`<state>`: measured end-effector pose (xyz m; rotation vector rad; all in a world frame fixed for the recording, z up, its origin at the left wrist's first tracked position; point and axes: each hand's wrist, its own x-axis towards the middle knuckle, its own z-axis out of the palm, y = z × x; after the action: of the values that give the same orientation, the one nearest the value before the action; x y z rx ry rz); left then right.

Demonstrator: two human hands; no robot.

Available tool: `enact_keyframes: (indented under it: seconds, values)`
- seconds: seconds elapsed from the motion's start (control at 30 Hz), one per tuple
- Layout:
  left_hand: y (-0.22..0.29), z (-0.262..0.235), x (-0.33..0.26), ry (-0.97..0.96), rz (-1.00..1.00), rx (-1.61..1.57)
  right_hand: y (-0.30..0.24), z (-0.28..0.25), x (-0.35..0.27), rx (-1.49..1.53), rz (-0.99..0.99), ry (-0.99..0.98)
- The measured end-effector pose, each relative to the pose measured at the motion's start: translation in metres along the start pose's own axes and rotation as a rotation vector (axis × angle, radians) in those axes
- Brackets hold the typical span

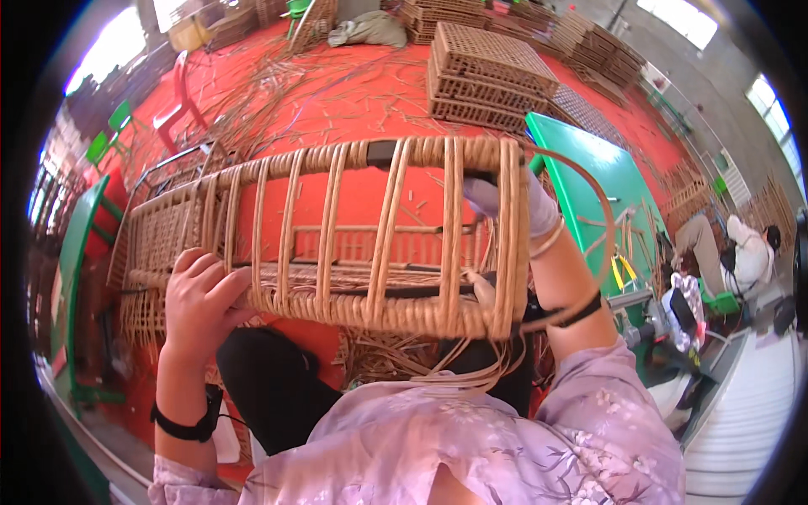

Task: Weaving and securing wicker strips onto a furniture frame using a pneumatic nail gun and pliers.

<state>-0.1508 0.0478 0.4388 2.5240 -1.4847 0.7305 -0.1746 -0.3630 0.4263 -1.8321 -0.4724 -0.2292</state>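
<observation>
Across my lap lies a long woven rattan frame with upright wrapped slats, a dark inner rail and a denser woven section at its left. My left hand is closed over its lower rail, fingers on top. At the right end, my right hand, in a pale glove, reaches behind the end slats. Its bent fingers show partly through a gap; what they hold is hidden. A loose rattan strand loops out from the upper right corner around my right forearm. More strands hang beneath the lower right corner.
A green table stands right, with yellow-handled pliers beside it. Another green table is left. Stacked woven panels and a red chair stand beyond. Rattan scraps litter the red floor. A person sits far right.
</observation>
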Motion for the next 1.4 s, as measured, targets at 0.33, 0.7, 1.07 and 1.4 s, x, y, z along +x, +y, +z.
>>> enact_keyframes:
  seconds: [0.33, 0.7, 1.07, 1.4]
  values:
    - [0.006, 0.087, 0.066, -0.088, -0.061, -0.198, 0.214, -0.042, -0.036, 0.191, 0.319, 0.038]
    - [-0.008, 0.104, 0.083, -0.016, -0.207, -0.108, 0.096, -0.015, -0.109, 0.412, 0.59, 0.459]
    - [0.029, 0.094, 0.068, 0.066, -0.339, -0.047, 0.072, 0.022, -0.084, 0.76, 0.508, 0.71]
    - [0.078, 0.108, 0.123, 0.013, -0.156, -0.187, 0.08, 0.034, -0.08, 0.854, 0.44, 0.791]
